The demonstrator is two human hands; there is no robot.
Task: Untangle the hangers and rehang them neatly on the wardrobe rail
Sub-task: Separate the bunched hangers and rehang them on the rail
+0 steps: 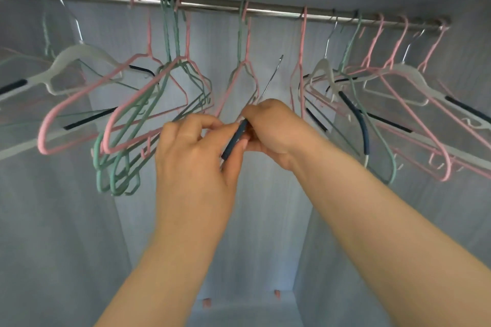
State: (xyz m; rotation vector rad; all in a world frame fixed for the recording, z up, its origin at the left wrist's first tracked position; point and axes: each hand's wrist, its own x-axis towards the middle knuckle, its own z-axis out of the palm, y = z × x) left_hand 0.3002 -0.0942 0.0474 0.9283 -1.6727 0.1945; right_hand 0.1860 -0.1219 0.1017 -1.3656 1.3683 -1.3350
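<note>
L hand (196,146) + R hand (268,127) both pinch hanger (235,138) betw. them, below rail (212,5).

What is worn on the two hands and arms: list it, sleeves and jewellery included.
Both are bare. The left hand and right hand have no gloves, and no rings show. The left forearm and right forearm carry no sleeve, watch or bracelet as far as the frame reaches.

Soft even light, blurred, bowed edges

home wardrobe, rail (218,6), hangers (148,103)
</note>
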